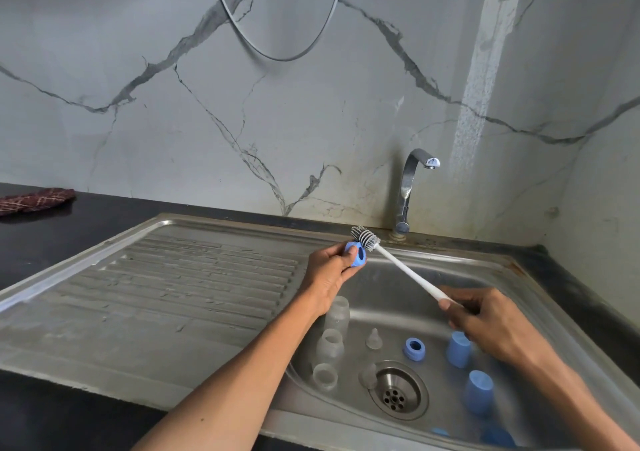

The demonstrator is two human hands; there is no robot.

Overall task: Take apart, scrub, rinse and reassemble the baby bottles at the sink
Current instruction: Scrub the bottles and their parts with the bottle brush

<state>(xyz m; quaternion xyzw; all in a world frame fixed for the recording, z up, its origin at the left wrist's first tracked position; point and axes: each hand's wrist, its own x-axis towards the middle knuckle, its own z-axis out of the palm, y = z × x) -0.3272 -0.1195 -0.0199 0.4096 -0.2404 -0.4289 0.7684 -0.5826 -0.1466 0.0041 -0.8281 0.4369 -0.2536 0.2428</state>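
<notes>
- Step in hand, as judged: scrubbing of a blue collar ring, held above the sink basin near its back left corner.
- Left hand: ring is pinched between thumb and curled fingers, opening turned toward the brush.
- Right hand: fingers closed round the lower end of the white brush handle, held like a pen.
- Brush head: grey bristles are set against the ring's upper rim, just outside the opening; whether any bristles are inside cannot be told.
- To do it well: bristles should be worked through the opening and twisted, since the inner thread is where residue likely sits; the ring should be turned in the fingers so every part of the rim is reached.
- Grip risk: the ring is small and possibly wet; the pinch should be kept firm or it may drop among the parts below.
- Parts lying in the basin: three clear bottle bodies, two clear teats, a second blue ring, blue caps at the right.
- Tap: no water seen running, so rinsing looks still to be done.
- Drain: open strainer, near one teat.
</notes>
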